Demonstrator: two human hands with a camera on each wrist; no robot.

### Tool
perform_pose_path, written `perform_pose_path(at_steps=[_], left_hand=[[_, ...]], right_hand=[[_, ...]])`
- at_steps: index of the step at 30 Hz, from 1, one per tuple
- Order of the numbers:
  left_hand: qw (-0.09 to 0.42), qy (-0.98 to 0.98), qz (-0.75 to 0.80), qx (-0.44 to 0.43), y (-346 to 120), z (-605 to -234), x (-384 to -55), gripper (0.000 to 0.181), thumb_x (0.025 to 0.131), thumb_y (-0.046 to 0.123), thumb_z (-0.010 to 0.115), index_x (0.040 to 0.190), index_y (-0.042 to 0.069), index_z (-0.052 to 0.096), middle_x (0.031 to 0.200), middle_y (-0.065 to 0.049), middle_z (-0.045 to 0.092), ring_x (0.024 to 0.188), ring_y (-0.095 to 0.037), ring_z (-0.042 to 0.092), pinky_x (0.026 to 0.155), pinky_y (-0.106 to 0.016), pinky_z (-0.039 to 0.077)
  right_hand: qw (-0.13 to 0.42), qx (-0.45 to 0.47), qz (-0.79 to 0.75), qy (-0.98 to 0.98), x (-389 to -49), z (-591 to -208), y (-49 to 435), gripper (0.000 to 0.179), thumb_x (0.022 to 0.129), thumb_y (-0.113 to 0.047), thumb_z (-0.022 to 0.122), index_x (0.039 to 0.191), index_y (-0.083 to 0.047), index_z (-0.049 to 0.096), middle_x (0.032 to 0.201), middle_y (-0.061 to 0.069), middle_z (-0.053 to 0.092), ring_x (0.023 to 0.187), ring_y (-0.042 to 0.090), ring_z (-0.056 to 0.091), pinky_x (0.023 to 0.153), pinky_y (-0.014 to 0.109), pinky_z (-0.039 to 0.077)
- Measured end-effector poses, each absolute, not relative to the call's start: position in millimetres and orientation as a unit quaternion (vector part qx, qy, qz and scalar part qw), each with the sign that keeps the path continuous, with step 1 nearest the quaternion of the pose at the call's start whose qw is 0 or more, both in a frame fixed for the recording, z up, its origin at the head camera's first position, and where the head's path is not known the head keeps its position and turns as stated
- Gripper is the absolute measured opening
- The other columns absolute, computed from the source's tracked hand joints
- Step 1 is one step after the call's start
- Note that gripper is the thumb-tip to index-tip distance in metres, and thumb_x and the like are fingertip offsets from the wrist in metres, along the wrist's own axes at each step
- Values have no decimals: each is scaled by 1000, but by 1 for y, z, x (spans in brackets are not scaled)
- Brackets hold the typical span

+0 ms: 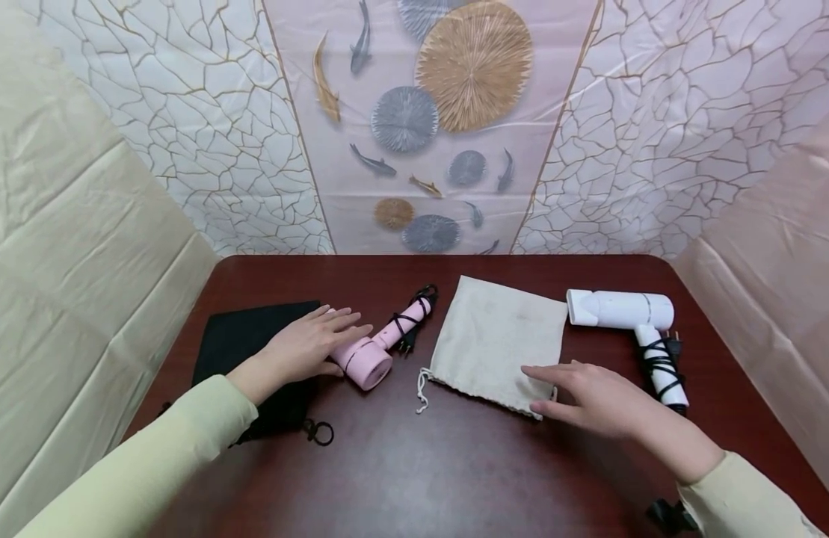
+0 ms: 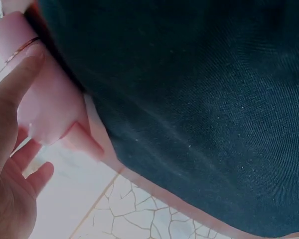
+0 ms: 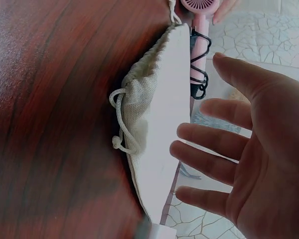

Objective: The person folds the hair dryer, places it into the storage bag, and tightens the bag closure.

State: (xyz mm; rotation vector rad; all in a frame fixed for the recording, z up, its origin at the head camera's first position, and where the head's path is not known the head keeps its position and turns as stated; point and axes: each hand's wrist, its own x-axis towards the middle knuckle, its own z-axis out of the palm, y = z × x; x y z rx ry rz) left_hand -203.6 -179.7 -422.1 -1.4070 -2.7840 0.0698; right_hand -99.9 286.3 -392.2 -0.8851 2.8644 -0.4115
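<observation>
My left hand (image 1: pixel 311 345) reaches over the pink hair dryer (image 1: pixel 367 363), its thumb at the barrel and its other fingers mostly straight across the far end. In the left wrist view, the thumb overlaps the barrel (image 2: pixel 52 94) near its thin ring. A black cloth bag (image 1: pixel 249 332) lies beneath the left wrist. My right hand (image 1: pixel 599 396) hovers with spread, relaxed fingers by the lower right corner of the beige drawstring bag (image 1: pixel 498 340), holding nothing. The bag's gathered mouth and white cord (image 3: pixel 122 119) show in the right wrist view.
A white hair dryer (image 1: pixel 623 309) lies at the right, a black cord wound round its handle. The pink dryer's handle (image 1: pixel 407 323) is also wrapped in black cord. Fabric-covered walls (image 1: pixel 91 224) enclose the dark red table (image 1: pixel 401 478) at the back and sides.
</observation>
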Motion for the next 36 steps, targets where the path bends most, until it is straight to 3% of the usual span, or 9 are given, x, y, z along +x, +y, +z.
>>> perform_pose_path(at_steps=[7, 19, 36], left_hand=[[24, -886, -5, -464, -179, -431, -205, 84, 84, 35, 92, 154, 7, 56, 153, -22, 57, 145, -40, 53, 120, -58, 41], [35, -885, -48, -461, -172, -442, -192, 79, 89, 37, 88, 154, 6, 56, 156, -18, 57, 145, -38, 53, 115, -57, 47], [153, -840, 25, -520, -168, -452, -183, 79, 89, 39, 88, 151, 1, 57, 148, -19, 63, 137, -33, 61, 114, -45, 50]], right_hand=[[80, -289, -125, 946, -100, -388, 289, 55, 103, -47, 69, 145, -12, 68, 134, 5, 74, 120, 30, 72, 100, 56, 56], [83, -296, -119, 944, -104, -391, 286, 56, 104, -48, 68, 145, -10, 68, 123, 4, 76, 110, 20, 73, 92, 50, 59], [91, -295, -121, 943, -107, -396, 282, 55, 103, -47, 69, 145, -11, 68, 126, 7, 76, 112, 23, 74, 92, 50, 60]])
